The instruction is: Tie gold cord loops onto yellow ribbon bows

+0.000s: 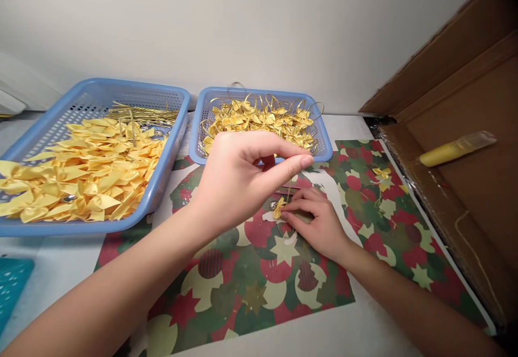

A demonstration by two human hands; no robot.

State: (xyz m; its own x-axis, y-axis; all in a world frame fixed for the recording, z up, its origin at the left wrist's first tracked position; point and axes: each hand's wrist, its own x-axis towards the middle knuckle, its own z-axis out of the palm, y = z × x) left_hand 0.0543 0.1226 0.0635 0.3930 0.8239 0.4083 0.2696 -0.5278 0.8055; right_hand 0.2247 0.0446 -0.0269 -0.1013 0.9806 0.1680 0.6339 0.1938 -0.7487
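Observation:
My right hand pinches a small yellow ribbon bow between thumb and fingers, just above the patterned sheet. A silver bell sits against the bow's left side, and a thin wire loop curves below it. My left hand is raised in front of and above the bow, its thumb and forefinger pressed together at the tips. Whatever those tips may hold is too small to make out. A thin gold strand rises from the bow toward my left hand; its upper end is hidden.
A blue basket at left holds yellow bows and gold wire ties. Behind my hands, another blue basket contains bows on wire rings. A patterned sheet covers the table. Cardboard stands at right with a yellow-filled tube.

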